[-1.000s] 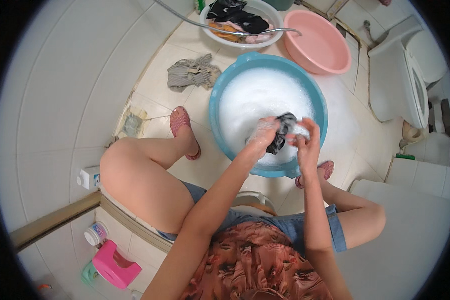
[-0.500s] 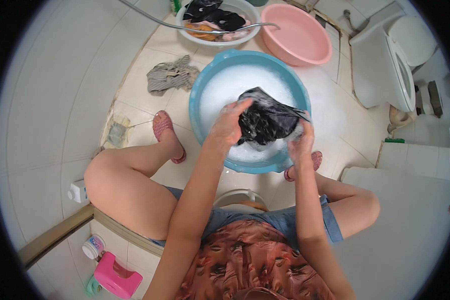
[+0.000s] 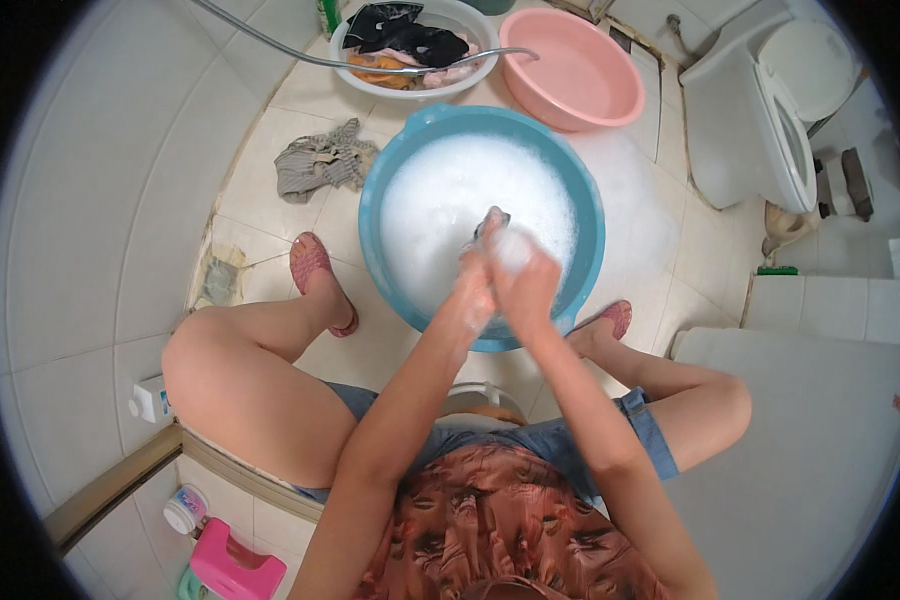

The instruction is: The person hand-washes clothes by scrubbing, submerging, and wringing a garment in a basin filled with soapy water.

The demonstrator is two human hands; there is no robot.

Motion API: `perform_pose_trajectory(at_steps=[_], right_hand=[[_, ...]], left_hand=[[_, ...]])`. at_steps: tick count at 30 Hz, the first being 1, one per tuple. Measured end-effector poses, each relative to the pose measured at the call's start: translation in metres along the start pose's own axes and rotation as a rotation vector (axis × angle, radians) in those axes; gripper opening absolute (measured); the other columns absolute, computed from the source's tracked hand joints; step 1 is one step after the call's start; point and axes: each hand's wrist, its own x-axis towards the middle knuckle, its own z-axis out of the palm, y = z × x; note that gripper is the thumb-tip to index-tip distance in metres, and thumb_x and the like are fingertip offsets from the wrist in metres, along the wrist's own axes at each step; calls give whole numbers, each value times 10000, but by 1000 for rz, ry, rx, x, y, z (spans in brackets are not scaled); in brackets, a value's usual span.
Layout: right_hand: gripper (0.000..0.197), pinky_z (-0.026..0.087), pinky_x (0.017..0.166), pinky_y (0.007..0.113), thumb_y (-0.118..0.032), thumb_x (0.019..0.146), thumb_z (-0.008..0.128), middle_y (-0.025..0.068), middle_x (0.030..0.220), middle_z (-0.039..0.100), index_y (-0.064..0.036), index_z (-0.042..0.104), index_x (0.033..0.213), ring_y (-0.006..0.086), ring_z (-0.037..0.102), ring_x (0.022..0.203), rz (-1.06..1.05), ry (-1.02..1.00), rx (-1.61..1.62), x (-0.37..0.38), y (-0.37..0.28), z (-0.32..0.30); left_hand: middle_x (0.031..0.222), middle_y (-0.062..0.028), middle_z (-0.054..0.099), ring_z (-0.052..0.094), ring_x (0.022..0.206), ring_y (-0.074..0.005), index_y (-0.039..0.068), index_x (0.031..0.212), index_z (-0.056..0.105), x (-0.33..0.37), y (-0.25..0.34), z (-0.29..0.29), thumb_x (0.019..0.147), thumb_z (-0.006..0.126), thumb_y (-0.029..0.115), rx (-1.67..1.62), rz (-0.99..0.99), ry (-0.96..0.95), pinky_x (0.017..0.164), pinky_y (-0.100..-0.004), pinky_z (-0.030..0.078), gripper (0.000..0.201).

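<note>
A blue basin full of white suds stands on the floor between my feet. Over its near half my two hands are pressed together. My left hand and my right hand are both closed round a black wet garment, of which only small dark bits show between the fingers. The rest of the cloth is hidden by the hands and foam. Foam clings to the back of my right hand.
Beyond the basin sit a white tub of clothes and a pink basin, with a shower hose across them. A striped grey cloth lies at left; spilled foam and a toilet are at right.
My hands have come together from either side of the spread garment. The black cloth is now bunched up between them, mostly out of sight. The view has shifted slightly.
</note>
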Motion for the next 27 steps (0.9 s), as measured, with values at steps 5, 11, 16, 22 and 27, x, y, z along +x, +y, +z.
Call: perform_pose_trajectory(at_steps=[5, 11, 16, 22, 27], right_hand=[[126, 452, 528, 351, -68, 575, 637, 125, 590, 562, -70, 589, 691, 280, 561, 531, -328, -83, -124, -15, 0, 3], [203, 432, 482, 362, -232, 603, 679, 88, 615, 576, -96, 591, 727, 284, 540, 513, -94, -31, -221, 1, 14, 6], [176, 438, 496, 364, -192, 616, 646, 87, 641, 587, -117, 605, 770, 275, 564, 547, -348, -1, -318, -32, 17, 16], [192, 450, 674, 393, -195, 761, 561, 207, 810, 573, -26, 568, 852, 353, 554, 774, -96, -64, -256, 37, 65, -38], [326, 445, 706, 340, -360, 803, 551, 164, 822, 559, -37, 557, 848, 284, 540, 804, 87, -283, -175, 36, 76, -66]], left_hand=[[727, -13, 544, 544, 656, -135, 86, 923, 538, 10, 1, -34, 864, 531, 329, -74, -29, -351, 549, -278, 472, 250], [854, -21, 557, 546, 754, -138, 86, 1006, 522, -2, -10, -2, 877, 485, 315, -125, 16, 60, 638, -294, 466, 265], [658, 18, 484, 476, 569, -111, 97, 829, 533, 5, -4, -20, 845, 509, 394, -13, 151, -129, 521, -286, 413, 298], [998, -70, 565, 565, 863, -182, 29, 1095, 505, -23, -7, 33, 844, 516, 374, 317, 85, 93, 770, -321, 461, 428], [987, -50, 563, 543, 892, -154, 47, 1017, 510, -12, -10, 23, 867, 454, 261, 410, 205, -124, 783, -281, 435, 267]])
